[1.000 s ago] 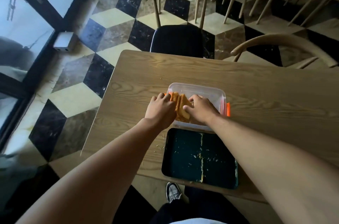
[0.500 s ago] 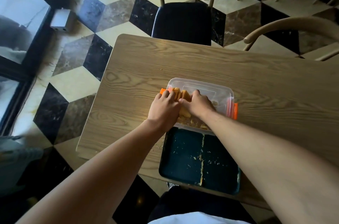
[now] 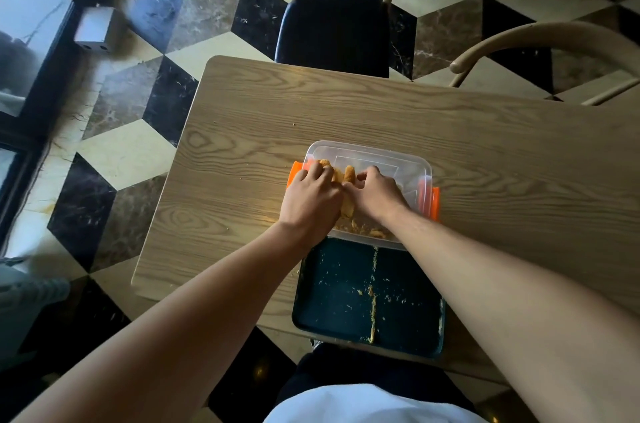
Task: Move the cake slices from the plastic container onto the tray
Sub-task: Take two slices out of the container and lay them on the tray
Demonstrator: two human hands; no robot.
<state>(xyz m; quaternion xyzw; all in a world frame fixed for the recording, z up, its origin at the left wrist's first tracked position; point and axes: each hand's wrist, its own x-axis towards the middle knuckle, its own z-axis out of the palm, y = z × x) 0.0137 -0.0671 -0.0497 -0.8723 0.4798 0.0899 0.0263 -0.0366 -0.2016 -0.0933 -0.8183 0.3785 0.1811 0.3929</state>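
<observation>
The cake slices [image 3: 348, 176] stand on edge in a tight pack at the left end of the plastic container [image 3: 370, 159], and every place here is given from that container. Their long axis runs from the container's far wall toward its near wall, so the flat faces look left and right, toward the two hands.

Left of the pack, the left hand [image 3: 311, 202] comes in over the container's left rim beside its orange latch [image 3: 294, 174]. Its fingers [image 3: 320, 176] are curled down against the outer face of the slices; how far they reach around the slices is hidden by the knuckles.

Right of the pack, the right hand [image 3: 375, 197] sits inside the container, fingers bent and pressed to the opposite face. The two hands nearly touch above the slices, so the pack appears squeezed between them, though whether it is lifted off the floor I cannot tell.

Both hands look equally near. The dark tray [image 3: 329, 301], bare but for crumbs, lies just at the container's near wall, so the coming move is probably a lift and a short pull toward the person, with the slices kept pressed together to avoid crumbling.
</observation>
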